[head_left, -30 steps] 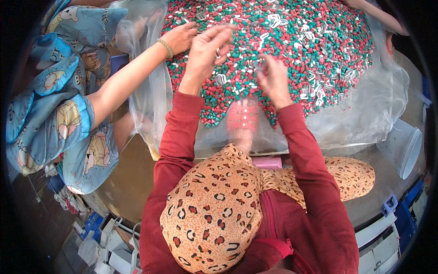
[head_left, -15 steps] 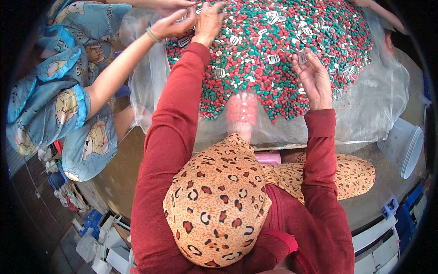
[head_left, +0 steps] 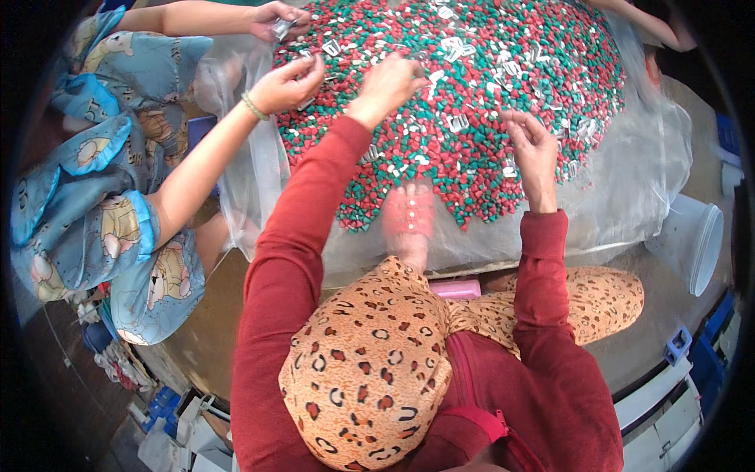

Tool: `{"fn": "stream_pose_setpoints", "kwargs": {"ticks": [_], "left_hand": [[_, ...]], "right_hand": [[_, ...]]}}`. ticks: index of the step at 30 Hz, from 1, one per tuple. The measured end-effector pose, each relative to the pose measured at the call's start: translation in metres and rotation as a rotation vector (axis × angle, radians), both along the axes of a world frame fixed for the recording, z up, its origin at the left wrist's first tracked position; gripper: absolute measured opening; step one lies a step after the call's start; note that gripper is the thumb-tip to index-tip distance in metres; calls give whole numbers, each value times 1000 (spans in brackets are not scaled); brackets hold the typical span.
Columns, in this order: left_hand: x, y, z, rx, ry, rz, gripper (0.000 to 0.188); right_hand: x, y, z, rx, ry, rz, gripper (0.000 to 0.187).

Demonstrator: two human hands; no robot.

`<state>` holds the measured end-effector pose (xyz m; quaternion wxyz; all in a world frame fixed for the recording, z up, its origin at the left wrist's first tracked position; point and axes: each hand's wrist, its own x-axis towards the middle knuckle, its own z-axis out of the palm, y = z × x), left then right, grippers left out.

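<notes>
A wide heap of small red, green and white chips [head_left: 472, 157] is spread before me, with shiny metal slide buckles [head_left: 458, 49] scattered through it. My left hand [head_left: 389, 88] is over the left half of the heap, fingers bent together at a greyish piece that I cannot make out. Near the heap's right half, my right hand [head_left: 536, 153] is raised with thumb and fingers pinched; what sits in the pinch is too small to tell. A single buckle [head_left: 458, 123] lies on the chips between my hands.
At the left, a co-worker's hand [head_left: 277, 22] holds a metal piece, and their other hand [head_left: 295, 85] is close to mine. Another person's arm [head_left: 649, 23] is at the far right. Translucent sheeting [head_left: 629, 189] lies under the heap; a pale bucket [head_left: 692, 248] stands right.
My left hand has moved right, away from the co-worker's hands. My right hand, earlier opened upward with a buckle at its fingertips, is now turned and pinched. The co-worker's hands have separated.
</notes>
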<state>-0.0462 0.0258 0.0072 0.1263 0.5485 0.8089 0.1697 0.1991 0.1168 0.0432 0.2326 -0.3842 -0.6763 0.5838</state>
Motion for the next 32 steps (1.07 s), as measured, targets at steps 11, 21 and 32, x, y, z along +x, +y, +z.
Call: {"fn": "stream_pose_setpoints", "kwargs": {"ticks": [11,21,32], "left_hand": [[16,13,-22,-31,-489,-91,29],[18,-78,47,655,-1710,231,17],[39,-116,-4,247,-1902,426,32]], "right_hand": [[-7,-1,14,-165,-17,-68,22],[-116,44,-30,297,-264,303,40],[-166,0,-90,648,-703,521,31]]}}
